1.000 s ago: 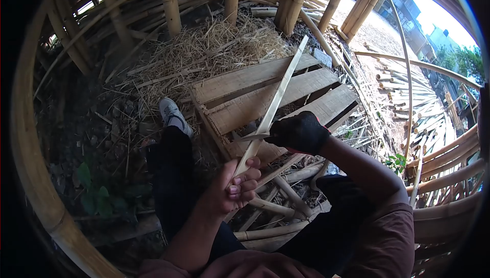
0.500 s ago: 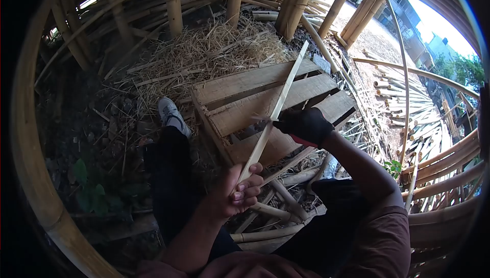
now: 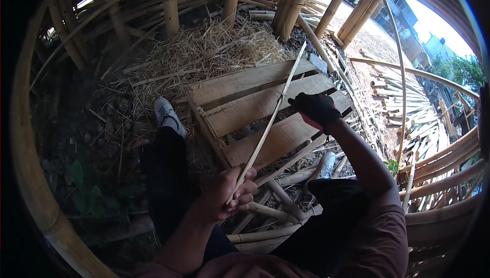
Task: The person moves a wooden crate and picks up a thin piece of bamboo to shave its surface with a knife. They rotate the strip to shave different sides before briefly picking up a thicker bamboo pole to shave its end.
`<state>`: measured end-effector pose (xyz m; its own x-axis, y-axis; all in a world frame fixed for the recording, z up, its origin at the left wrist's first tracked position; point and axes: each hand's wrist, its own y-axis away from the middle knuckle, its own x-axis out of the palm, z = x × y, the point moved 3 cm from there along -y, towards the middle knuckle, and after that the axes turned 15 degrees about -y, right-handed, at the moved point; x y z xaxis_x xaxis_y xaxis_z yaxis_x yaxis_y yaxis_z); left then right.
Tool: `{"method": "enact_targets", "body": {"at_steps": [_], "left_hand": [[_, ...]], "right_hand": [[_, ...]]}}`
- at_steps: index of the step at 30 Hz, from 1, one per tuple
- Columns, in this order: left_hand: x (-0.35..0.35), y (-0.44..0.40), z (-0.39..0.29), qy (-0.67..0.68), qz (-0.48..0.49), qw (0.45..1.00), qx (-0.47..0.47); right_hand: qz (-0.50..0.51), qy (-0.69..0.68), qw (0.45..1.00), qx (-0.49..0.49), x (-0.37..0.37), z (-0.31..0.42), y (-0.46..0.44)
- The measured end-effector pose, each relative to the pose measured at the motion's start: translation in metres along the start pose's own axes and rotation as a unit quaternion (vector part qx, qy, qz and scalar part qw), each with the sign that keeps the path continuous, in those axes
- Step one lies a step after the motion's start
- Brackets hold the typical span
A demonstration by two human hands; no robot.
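My bare left hand [image 3: 232,191] is wrapped round the lower end of a long, thin bamboo strip [image 3: 270,123]. The strip slants up and to the right over a slatted wooden crate [image 3: 240,114], and its narrow edge faces me. My right hand [image 3: 315,110], in a black and red glove, is closed just right of the strip, above the crate's right side. A knife blade showed at this hand in the earlier views; now what it holds is hard to make out.
Dry shavings [image 3: 219,48] lie behind the crate. Bamboo posts [image 3: 171,7] stand beyond them. Bamboo poles [image 3: 260,234] lie below the crate between my legs. Cut poles [image 3: 408,99] are piled outside at the right. A curved bamboo pole [image 3: 30,165] runs along the left.
My right hand has moved up and right along the strip, and the blade no longer shows clearly. The strip has turned from its broad face to its narrow edge in my left hand.
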<state>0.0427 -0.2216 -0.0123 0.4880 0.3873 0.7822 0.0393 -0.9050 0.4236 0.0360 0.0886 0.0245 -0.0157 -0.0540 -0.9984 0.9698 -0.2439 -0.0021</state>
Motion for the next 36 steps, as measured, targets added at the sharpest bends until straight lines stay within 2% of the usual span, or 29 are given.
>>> {"method": "enact_targets", "body": {"at_steps": [2,3,4,5,6,8,9,10,12,16,18,20,22,26,28,29,31,32,34,35,36], "left_hand": [[0.001,-0.001,-0.002,-0.008,0.009,1.000,0.008],[0.002,-0.001,-0.003,-0.006,0.003,1.000,0.001],[0.001,0.000,-0.005,-0.003,-0.004,1.000,-0.005],[0.001,0.000,-0.006,-0.001,-0.005,1.000,-0.001],[0.001,0.000,-0.006,0.003,0.005,1.000,-0.006],[0.002,0.000,-0.003,0.013,0.013,1.000,-0.014],[0.003,0.000,-0.003,0.001,0.011,1.000,-0.007],[0.005,0.000,-0.003,-0.013,0.010,1.000,0.001],[0.005,-0.003,-0.002,-0.027,-0.008,1.000,-0.001],[0.007,-0.003,-0.003,-0.086,-0.068,0.994,-0.003],[0.008,-0.009,0.007,-0.136,-0.098,0.986,0.019],[0.012,-0.013,0.008,-0.189,-0.127,0.973,0.045],[0.017,-0.011,0.009,-0.142,-0.104,0.984,0.034],[0.010,-0.004,-0.001,-0.080,-0.053,0.995,0.001],[0.005,-0.005,0.000,-0.022,-0.013,1.000,-0.005],[0.006,-0.004,-0.002,-0.007,-0.007,1.000,-0.009],[0.003,-0.005,-0.004,-0.001,0.003,1.000,-0.008],[0.001,-0.005,-0.003,0.008,0.010,1.000,-0.007],[-0.001,-0.007,-0.002,0.008,0.016,1.000,-0.002],[0.000,-0.008,-0.001,0.006,0.024,1.000,0.003],[0.001,-0.008,0.000,0.005,0.022,1.000,0.001]], "right_hand": [[-0.008,0.051,0.999,0.005,0.006,-0.065,-0.006],[-0.015,0.041,0.999,0.003,0.011,-0.074,0.002],[-0.021,0.029,0.999,-0.001,0.010,-0.063,0.012],[0.031,0.036,0.999,0.024,0.011,-0.055,0.018],[0.034,0.036,0.999,0.020,0.008,-0.046,0.017],[-0.025,0.031,0.999,-0.021,0.001,-0.028,0.019],[0.023,0.086,0.993,0.072,-0.019,-0.006,0.017],[-0.026,0.117,0.992,0.049,-0.007,-0.021,0.015],[-0.078,0.115,0.986,0.089,-0.013,-0.021,0.022],[-0.125,0.139,0.974,0.128,-0.047,-0.002,0.033],[-0.181,-0.004,0.983,-0.036,-0.047,-0.003,0.035],[-0.088,-0.042,0.995,-0.014,-0.052,0.022,0.038],[0.013,-0.049,0.998,-0.042,-0.039,0.026,0.033],[-0.035,-0.050,0.995,-0.083,0.001,-0.030,0.019],[-0.079,0.089,0.986,0.114,0.016,-0.093,0.011],[-0.078,0.091,0.986,0.113,0.013,-0.097,0.013],[-0.078,0.079,0.971,0.210,0.008,-0.104,0.018],[-0.077,0.079,0.972,0.209,0.009,-0.103,0.016],[-0.137,0.006,0.988,0.066,0.001,-0.076,0.013],[-0.154,-0.037,0.986,-0.042,-0.011,-0.053,0.023],[-0.154,-0.040,0.986,-0.041,-0.020,-0.032,0.025]]}}
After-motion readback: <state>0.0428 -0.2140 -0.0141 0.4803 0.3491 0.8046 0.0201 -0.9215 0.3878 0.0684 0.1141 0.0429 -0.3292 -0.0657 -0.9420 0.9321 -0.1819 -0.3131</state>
